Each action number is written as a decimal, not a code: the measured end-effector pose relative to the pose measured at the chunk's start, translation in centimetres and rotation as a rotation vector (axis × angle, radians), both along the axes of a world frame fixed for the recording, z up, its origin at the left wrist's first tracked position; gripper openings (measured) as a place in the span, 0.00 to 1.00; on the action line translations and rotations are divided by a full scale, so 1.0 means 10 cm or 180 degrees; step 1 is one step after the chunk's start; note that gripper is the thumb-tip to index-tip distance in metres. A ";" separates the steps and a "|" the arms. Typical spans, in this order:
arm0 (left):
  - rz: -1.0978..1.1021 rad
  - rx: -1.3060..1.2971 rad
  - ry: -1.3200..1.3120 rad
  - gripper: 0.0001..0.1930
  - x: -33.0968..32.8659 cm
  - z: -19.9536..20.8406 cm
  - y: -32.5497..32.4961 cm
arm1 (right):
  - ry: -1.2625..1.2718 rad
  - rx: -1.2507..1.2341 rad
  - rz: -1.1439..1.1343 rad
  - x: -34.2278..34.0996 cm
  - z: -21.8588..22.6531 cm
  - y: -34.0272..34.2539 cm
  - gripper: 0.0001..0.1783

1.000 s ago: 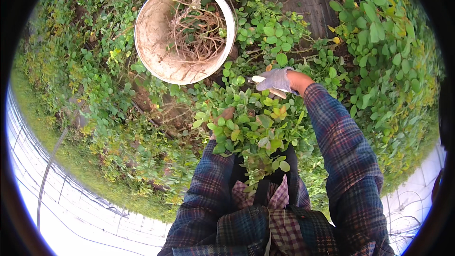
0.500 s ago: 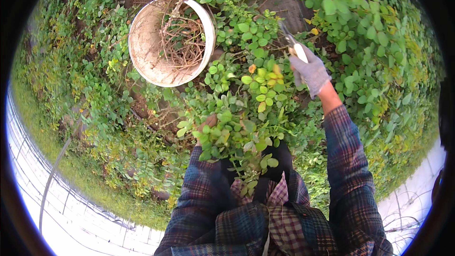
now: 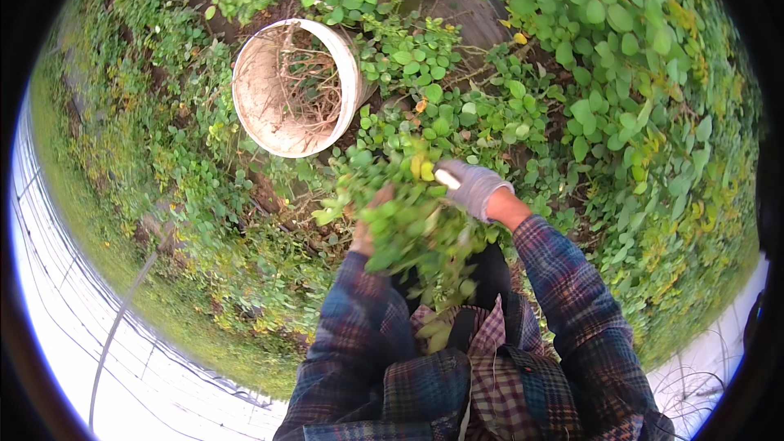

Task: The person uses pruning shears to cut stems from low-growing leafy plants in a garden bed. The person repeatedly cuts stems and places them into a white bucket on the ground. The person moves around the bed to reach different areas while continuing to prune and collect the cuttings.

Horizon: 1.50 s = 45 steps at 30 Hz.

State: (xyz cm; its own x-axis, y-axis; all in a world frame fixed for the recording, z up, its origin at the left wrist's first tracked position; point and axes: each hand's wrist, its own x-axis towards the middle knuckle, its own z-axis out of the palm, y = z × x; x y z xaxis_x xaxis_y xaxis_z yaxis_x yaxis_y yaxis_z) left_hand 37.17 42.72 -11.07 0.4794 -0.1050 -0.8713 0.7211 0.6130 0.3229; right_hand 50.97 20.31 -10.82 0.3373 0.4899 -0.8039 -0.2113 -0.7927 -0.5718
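My left hand (image 3: 372,220) is partly hidden behind a bunch of green leafy stems (image 3: 420,233). It appears closed around them, and the bunch hangs over toward my lap, its leaves smeared by motion. At the right edge of that bunch, my right hand (image 3: 478,189) wears a grey glove. Its fingers are wrapped round pruning shears, of which a white handle (image 3: 447,179) shows. Leaves hide the blades, so I cannot tell whether they touch a stem.
A white bucket (image 3: 349,73) lies tipped toward me ahead on the left, with bare thorny-looking twigs (image 3: 309,86) inside. Low leafy bushes (image 3: 629,106) surround me. Dark ground (image 3: 465,12) shows between plants. A grey pole or hose (image 3: 122,310) runs along the left.
My right hand has come back from the far right with the shears, down and left to the leafy bunch. My left hand and the bunch have shifted slightly to the right and up.
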 end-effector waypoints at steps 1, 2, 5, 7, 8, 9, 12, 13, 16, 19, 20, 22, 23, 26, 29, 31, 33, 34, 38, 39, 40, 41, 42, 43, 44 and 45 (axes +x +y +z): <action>-0.0262 0.0209 -0.0182 0.28 0.07 -0.12 -0.12 | 0.0226 0.0047 0.0144 -0.03 0.02 0.04 0.28; -0.0124 0.0203 -0.0042 0.28 0.14 -0.25 -0.24 | 0.0131 0.0065 0.0373 -0.08 0.06 0.07 0.26; 0.0407 -0.0339 0.0122 0.23 0.28 -0.43 -0.34 | 0.0259 0.0099 0.0123 -0.12 0.15 0.06 0.27; 0.0393 -0.0216 0.0681 0.21 0.31 -0.45 -0.27 | 0.0316 0.0191 0.0009 -0.10 0.20 -0.03 0.29; 0.0282 -0.0092 0.0422 0.20 0.30 -0.42 -0.21 | 0.0421 0.0167 0.0005 -0.07 0.22 -0.08 0.29; 0.0416 -0.0169 0.0364 0.21 0.30 -0.42 -0.14 | 0.0609 0.0086 -0.0199 -0.05 0.23 -0.14 0.30; 0.0863 -0.0704 0.0612 0.22 0.30 -0.40 0.08 | 0.0759 0.0070 -0.0760 0.02 0.15 -0.33 0.36; 0.0714 -0.0580 0.0712 0.22 0.31 -0.42 0.13 | 0.1604 -0.0096 -0.1730 0.02 0.09 -0.39 0.36; 0.0520 -0.0573 0.0945 0.22 0.27 -0.46 0.20 | 0.2307 -0.0235 -0.2658 -0.02 -0.23 -0.41 0.33; 0.0181 -0.0423 0.0773 0.23 0.18 -0.50 0.20 | 0.2767 -0.0255 -0.2516 -0.06 -0.57 -0.32 0.29; -0.0008 -0.0353 0.0683 0.23 0.13 -0.52 0.21 | 0.2761 -0.0247 -0.2359 -0.04 -0.66 -0.26 0.24; -0.0760 0.0101 -0.0160 0.22 0.03 -0.54 0.27 | 0.2764 -0.0192 -0.2141 0.01 -0.77 -0.15 0.27; -0.1129 0.0300 -0.0553 0.22 -0.02 -0.56 0.31 | 0.2705 -0.0349 -0.2032 0.06 -0.78 -0.09 0.28; -0.1288 0.0193 -0.0817 0.22 -0.13 -0.58 0.46 | 0.2214 -0.0208 -0.2031 0.18 -0.64 -0.06 0.28; -0.2146 0.1407 -0.1703 0.23 -0.22 -0.56 0.53 | 0.1825 -0.0227 -0.1814 0.31 -0.46 -0.09 0.27; -0.2543 0.2074 -0.2326 0.24 -0.28 -0.54 0.54 | 0.1935 -0.0069 -0.1646 0.36 -0.40 -0.09 0.27; -0.2169 0.1611 -0.2088 0.26 -0.34 -0.53 0.54 | 0.2248 -0.0288 -0.1462 0.38 -0.45 -0.04 0.31; -0.1443 0.0502 -0.1300 0.26 -0.37 -0.54 0.54 | 0.2434 -0.0338 -0.1465 0.39 -0.50 0.01 0.33; -0.2222 0.1692 -0.2352 0.24 -0.50 -0.60 0.59 | 0.2685 -0.0437 -0.0952 0.36 -0.79 0.27 0.35; -0.2916 0.2637 -0.2851 0.24 -0.54 -0.61 0.61 | 0.2626 -0.0497 -0.0820 0.34 -0.84 0.33 0.34; -0.2477 0.1753 -0.2287 0.23 -0.57 -0.62 0.62 | 0.2539 -0.0343 -0.0874 0.32 -0.87 0.38 0.34; -0.2259 0.1385 -0.1697 0.22 -0.59 -0.62 0.63 | 0.2486 -0.0317 -0.0962 0.31 -0.89 0.42 0.34; -0.1946 0.1062 -0.1415 0.22 -0.61 -0.62 0.64 | 0.2433 -0.0291 -0.1042 0.29 -0.88 0.45 0.33; -0.1773 0.0866 -0.1298 0.22 -0.62 -0.61 0.64 | 0.2375 -0.0280 -0.1125 0.28 -0.86 0.46 0.32; -0.1866 0.1046 -0.1493 0.22 -0.61 -0.60 0.64 | 0.2228 -0.0262 -0.1190 0.27 -0.81 0.46 0.34; -0.2088 0.1355 -0.1862 0.21 -0.60 -0.58 0.64 | 0.2198 -0.0282 -0.1213 0.26 -0.76 0.45 0.34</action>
